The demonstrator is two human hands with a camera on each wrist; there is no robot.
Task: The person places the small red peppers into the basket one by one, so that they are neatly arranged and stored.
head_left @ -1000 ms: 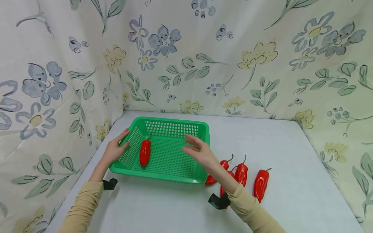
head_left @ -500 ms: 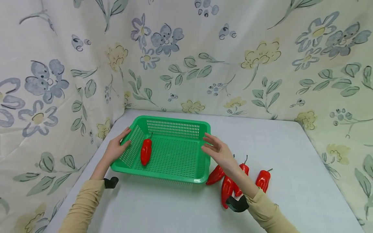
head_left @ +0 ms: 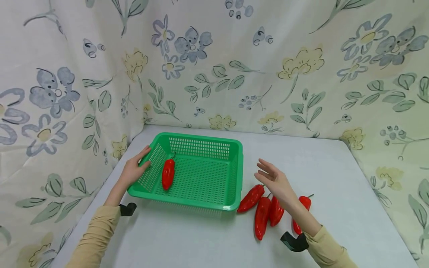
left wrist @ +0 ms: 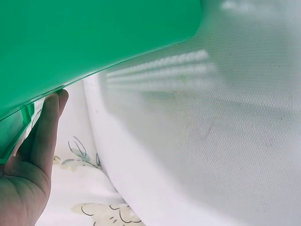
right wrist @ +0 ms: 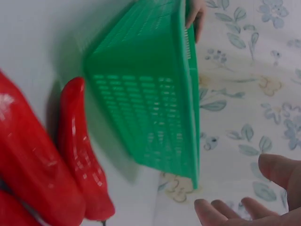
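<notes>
My left hand point(head_left: 133, 172) grips the left rim of a green plastic basket point(head_left: 187, 202), thumb on the inner side. In the left wrist view, fingers point(left wrist: 46, 134) of that hand reach up against the basket's outer side point(left wrist: 108, 33). One red pepper point(head_left: 168, 175) lies inside, near the basket's left wall. To the right of the basket my right hand point(head_left: 276, 182) hovers with relaxed fingers, holding nothing. Below and around it several red peppers lie on the table, among them one beside the basket's corner point(head_left: 251, 198) and one farther right point(head_left: 303, 204), partly hidden by the forearm.
The white table point(head_left: 187, 238) carries the basket and peppers. A floral cloth point(head_left: 214, 74) hangs behind the table and along its left side. A black strap piece point(head_left: 295, 242) sticks out at my right wrist, with a similar one point(head_left: 128, 209) at the left.
My right hand has moved right, from over the basket's inside to above the loose peppers. The left hand stays at the rim, and the pepper inside lies where it was.
</notes>
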